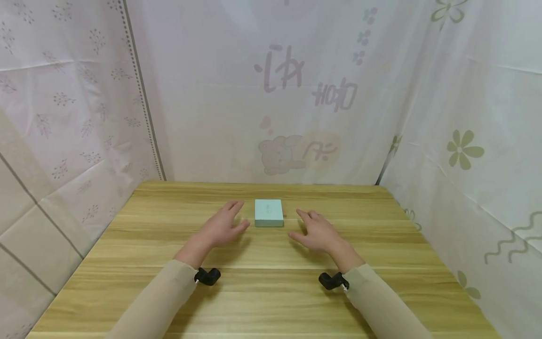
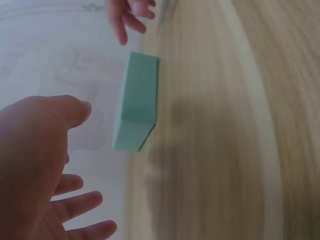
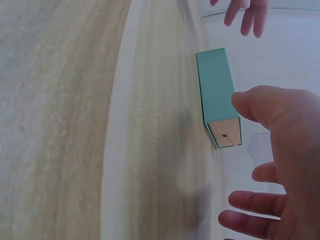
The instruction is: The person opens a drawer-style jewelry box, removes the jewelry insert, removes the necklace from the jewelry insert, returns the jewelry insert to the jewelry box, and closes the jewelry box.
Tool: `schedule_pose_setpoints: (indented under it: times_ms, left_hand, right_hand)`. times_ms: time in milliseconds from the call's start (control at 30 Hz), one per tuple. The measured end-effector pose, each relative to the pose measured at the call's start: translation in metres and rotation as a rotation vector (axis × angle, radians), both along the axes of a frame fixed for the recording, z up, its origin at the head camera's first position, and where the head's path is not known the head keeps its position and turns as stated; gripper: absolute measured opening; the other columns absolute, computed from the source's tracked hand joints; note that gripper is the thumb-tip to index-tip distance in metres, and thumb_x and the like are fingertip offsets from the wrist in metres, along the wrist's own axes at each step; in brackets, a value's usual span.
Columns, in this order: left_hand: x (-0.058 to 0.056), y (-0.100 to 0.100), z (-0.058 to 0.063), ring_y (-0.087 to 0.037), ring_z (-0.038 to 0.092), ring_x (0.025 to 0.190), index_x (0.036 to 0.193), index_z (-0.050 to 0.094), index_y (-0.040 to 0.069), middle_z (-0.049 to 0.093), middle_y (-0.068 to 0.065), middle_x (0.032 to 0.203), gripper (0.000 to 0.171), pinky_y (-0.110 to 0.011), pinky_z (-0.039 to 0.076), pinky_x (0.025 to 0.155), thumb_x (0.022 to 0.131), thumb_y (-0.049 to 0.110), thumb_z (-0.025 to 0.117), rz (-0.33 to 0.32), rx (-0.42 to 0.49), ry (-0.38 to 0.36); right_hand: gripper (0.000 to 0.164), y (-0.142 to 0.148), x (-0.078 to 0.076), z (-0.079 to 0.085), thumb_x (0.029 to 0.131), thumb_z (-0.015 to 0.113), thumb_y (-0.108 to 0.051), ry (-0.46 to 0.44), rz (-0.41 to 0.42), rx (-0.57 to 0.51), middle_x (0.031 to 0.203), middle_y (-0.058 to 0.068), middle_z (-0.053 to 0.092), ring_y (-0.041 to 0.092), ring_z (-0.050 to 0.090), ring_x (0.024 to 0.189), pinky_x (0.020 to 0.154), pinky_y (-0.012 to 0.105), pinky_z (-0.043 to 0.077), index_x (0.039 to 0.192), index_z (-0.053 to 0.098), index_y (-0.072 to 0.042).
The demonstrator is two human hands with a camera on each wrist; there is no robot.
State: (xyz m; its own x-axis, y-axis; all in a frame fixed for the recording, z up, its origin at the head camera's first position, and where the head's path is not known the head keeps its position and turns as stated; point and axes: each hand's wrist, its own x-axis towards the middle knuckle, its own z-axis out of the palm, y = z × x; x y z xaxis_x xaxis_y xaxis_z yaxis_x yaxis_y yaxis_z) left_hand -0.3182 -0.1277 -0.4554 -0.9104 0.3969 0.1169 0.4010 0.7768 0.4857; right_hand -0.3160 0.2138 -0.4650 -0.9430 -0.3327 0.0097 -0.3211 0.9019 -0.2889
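On the left, I see the left hand (image 1: pixel 221 228), empty, fingers loosely spread, near a mint-green box (image 1: pixel 268 212) lying flat on a wood-grain table (image 1: pixel 262 296). Right of the box, the right hand (image 1: pixel 318 233) is likewise spread and empty.

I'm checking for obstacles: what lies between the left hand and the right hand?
In the head view, a mint-green box lies between the left hand and the right hand, on the wooden tabletop, with a gap to either hand.
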Motion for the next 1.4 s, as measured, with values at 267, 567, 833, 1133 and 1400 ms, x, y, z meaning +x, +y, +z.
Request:
schedule_pose_setpoints:
  times_ms: [267, 567, 833, 1133, 1400]
  left_hand:
    - [-0.004, 0.014, -0.009, -0.042, 0.042, 0.161, 0.175, 0.028, 0.012, 0.035, -0.020, 0.177, 0.077, -0.060, 0.038, 0.131, 0.113, 0.043, 0.061, -0.004, -0.019, -0.003]
    - [-0.011, 0.028, -0.017, -0.041, 0.043, 0.160, 0.174, 0.033, 0.011, 0.035, -0.020, 0.177, 0.071, -0.059, 0.038, 0.132, 0.114, 0.040, 0.060, -0.014, 0.017, -0.016]
    - [-0.018, 0.040, -0.020, -0.041, 0.044, 0.160, 0.171, 0.041, 0.010, 0.037, -0.020, 0.176, 0.063, -0.058, 0.039, 0.131, 0.116, 0.039, 0.056, -0.030, 0.032, 0.005]
    - [-0.025, 0.049, -0.020, -0.040, 0.048, 0.158, 0.166, 0.049, 0.009, 0.044, -0.017, 0.174, 0.056, -0.057, 0.042, 0.130, 0.118, 0.037, 0.052, -0.001, 0.028, 0.011]
    - [-0.031, 0.051, -0.027, -0.036, 0.050, 0.157, 0.159, 0.060, 0.012, 0.049, -0.012, 0.172, 0.046, -0.053, 0.043, 0.130, 0.117, 0.032, 0.054, 0.005, -0.017, 0.037]
  right_hand:
    - [0.092, -0.006, -0.005, -0.002, 0.106, 0.060, -0.065, -0.048, -0.030, -0.031, 0.172, 0.029, 0.039, 0.053, 0.037, 0.160, 0.128, 0.070, 0.037, 0.174, 0.031, -0.012]
    - [0.086, -0.016, -0.010, -0.007, 0.107, 0.062, -0.060, -0.039, -0.047, -0.032, 0.171, 0.029, 0.041, 0.051, 0.037, 0.161, 0.128, 0.068, 0.038, 0.172, 0.036, -0.009]
    - [0.074, -0.025, -0.016, -0.008, 0.108, 0.063, -0.049, -0.010, -0.056, -0.093, 0.158, 0.022, 0.058, 0.045, 0.050, 0.152, 0.124, 0.065, 0.045, 0.168, 0.044, -0.010]
    - [0.055, -0.034, -0.032, -0.014, 0.113, 0.059, -0.031, 0.051, -0.042, -0.134, 0.145, 0.018, 0.067, 0.039, 0.064, 0.137, 0.120, 0.058, 0.051, 0.161, 0.052, -0.005]
    - [0.048, -0.040, -0.044, -0.015, 0.114, 0.059, -0.025, 0.070, -0.046, -0.110, 0.139, 0.015, 0.071, 0.036, 0.068, 0.130, 0.113, 0.056, 0.056, 0.158, 0.056, -0.005]
